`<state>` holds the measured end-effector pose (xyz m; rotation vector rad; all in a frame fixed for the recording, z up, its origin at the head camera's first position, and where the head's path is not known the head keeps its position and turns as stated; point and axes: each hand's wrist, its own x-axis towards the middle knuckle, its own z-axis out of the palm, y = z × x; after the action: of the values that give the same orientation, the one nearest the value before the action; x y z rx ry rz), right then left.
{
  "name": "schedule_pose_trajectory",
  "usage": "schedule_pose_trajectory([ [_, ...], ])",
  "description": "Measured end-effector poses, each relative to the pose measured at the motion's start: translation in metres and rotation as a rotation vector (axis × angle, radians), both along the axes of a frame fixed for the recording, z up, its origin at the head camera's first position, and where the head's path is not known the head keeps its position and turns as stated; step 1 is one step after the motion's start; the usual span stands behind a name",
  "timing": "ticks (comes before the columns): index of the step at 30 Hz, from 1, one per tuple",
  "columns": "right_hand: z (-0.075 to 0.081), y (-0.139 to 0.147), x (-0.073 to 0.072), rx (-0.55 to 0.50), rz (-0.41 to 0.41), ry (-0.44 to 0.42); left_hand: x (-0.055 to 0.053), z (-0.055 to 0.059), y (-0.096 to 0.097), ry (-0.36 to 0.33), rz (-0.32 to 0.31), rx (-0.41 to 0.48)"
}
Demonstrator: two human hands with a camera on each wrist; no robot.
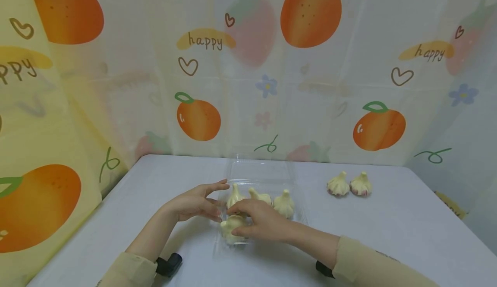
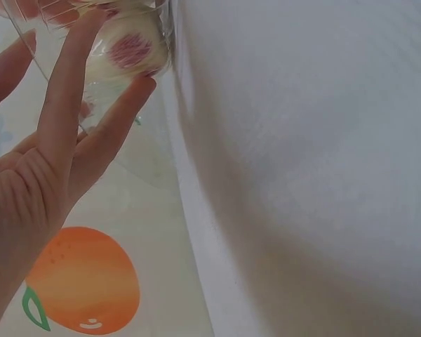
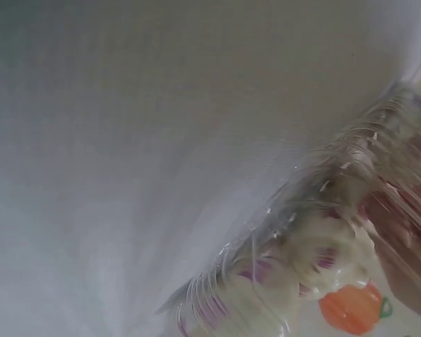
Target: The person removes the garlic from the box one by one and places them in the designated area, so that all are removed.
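Note:
A clear plastic clamshell box (image 1: 272, 239) lies on the table with its lid (image 1: 260, 170) folded back. Inside, three pale garlic bulbs stand in the far row, among them the right-hand bulb (image 1: 284, 204). In the near left corner sits another garlic bulb (image 1: 232, 228), which my right hand (image 1: 265, 222) grips between thumb and fingers. My left hand (image 1: 196, 203) is at the box's left side, its extended fingers touching the clear wall. In the left wrist view, those fingers (image 2: 112, 130) lie by the wall with a garlic bulb (image 2: 130, 49) behind it.
Two more garlic bulbs, a left one (image 1: 338, 184) and a right one (image 1: 361, 184), stand side by side at the back right of the white table (image 1: 388, 235). A fruit-printed curtain (image 1: 240, 84) hangs behind the table and along its left side.

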<state>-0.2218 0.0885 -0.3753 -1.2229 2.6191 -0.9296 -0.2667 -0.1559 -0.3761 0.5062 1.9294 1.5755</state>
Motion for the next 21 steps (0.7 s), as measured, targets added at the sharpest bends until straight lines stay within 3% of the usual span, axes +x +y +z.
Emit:
schedule_pose_trajectory([
  [12,-0.0044,-0.0026,-0.0039,0.057,0.032,0.042,0.0000,0.0000,0.0009,-0.010,-0.002,0.011],
  [21,-0.0050,-0.0013,-0.0046,0.063,0.029,0.005,-0.0003,-0.0002,0.0004,-0.003,-0.010,0.011],
])
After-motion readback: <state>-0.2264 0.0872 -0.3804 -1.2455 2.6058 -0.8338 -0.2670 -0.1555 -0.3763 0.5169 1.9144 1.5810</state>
